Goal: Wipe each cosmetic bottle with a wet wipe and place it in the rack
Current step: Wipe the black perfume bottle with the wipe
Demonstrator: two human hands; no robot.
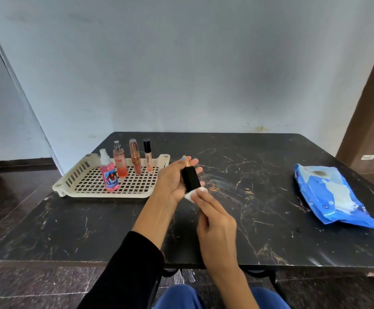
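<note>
— What's the biggest thing in front of them?

— The black marble-patterned table [259,219], veined in gold and white, pushed up against a pale wall. On its left far part sits a cream plastic rack [74,181], a shallow tray with a gridded floor and slotted walls.

— And on the right?

— A blue pack of wet wipes [331,195] lying flat, well apart from the rack, with a white sheet showing at its opening.

— What's in the rack already?

— Four bottles standing upright in a rough row. Nearest and leftmost is a pink spray bottle [109,172] with a blue label. Just behind it to the right is a peach mist bottle [120,162], then a rose-gold tube [135,159], then a slim lip gloss [148,157] with a black cap, farthest right.

— And the hands?

— Both are over the table's middle, right of the rack. The left hand [177,177], in a black sleeve, is curled around a black bottle [191,179], its gold tip pointing away. The right hand [215,217] pinches a small folded white wipe [196,194] and presses it against the bottle's near end.
</note>
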